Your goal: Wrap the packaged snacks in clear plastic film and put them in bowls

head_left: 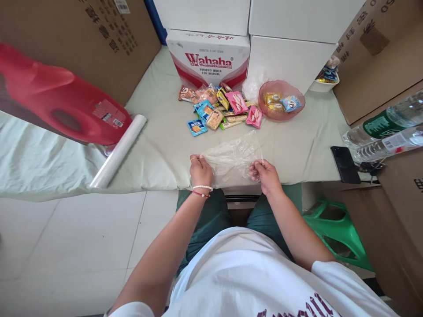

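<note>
A clear plastic bag [231,158] is stretched flat between my hands at the table's front edge. My left hand [201,171] pinches its left side, and my right hand [265,175] has closed fingers on the right side. Just beyond the bag lies a pile of wrapped snacks [214,119] in blue, pink, yellow and brown packets. To the right of the pile stands a pink glass bowl [280,112] with a few yellow and blue packets inside. Crumpled clear plastic [253,88] sits between the pile and the bowl.
A plastic roll [119,152] and a large red jug [62,97] are at the left. White boxes, one a Wahaha carton [211,61], stand behind. At the right lie water bottles [386,127] and a black phone [345,164]. A green stool [340,229] is below.
</note>
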`<move>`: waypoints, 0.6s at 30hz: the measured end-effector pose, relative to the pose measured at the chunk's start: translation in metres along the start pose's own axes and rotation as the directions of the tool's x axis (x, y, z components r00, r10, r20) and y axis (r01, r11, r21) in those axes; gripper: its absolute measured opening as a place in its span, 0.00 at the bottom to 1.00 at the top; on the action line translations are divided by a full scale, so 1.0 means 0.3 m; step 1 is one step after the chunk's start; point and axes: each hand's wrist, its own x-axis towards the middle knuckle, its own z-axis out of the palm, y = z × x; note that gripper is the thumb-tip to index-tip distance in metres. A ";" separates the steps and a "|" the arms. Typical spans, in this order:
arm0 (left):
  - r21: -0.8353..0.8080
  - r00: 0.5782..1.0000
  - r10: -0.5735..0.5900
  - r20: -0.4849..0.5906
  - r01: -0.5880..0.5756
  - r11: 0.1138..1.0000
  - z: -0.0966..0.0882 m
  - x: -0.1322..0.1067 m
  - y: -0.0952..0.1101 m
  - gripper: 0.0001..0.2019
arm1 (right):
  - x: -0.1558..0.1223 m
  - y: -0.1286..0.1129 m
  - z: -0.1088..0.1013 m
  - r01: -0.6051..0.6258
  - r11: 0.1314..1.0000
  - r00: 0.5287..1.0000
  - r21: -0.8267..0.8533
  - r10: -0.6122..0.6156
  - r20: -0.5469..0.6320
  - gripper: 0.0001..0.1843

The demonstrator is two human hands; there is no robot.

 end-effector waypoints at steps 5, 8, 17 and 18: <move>0.260 0.997 -0.027 -0.070 0.045 0.965 -0.049 0.108 0.044 0.04 | 0.049 -0.032 -0.064 -0.002 0.996 0.999 -0.086 -0.002 -0.050 0.17; 0.419 0.970 0.190 -0.153 -0.111 0.901 -0.058 0.071 0.082 0.13 | 0.052 -0.016 -0.067 0.015 0.990 0.997 -0.142 -0.025 -0.066 0.14; 0.548 0.628 0.389 0.674 -0.778 0.307 -0.077 0.020 0.031 0.27 | 0.044 -0.002 -0.100 0.039 0.986 0.998 -0.165 -0.046 -0.038 0.18; 0.579 0.655 0.341 0.674 -0.755 0.307 -0.087 0.034 0.015 0.30 | 0.040 -0.003 -0.118 0.040 0.986 0.998 -0.164 -0.046 -0.033 0.20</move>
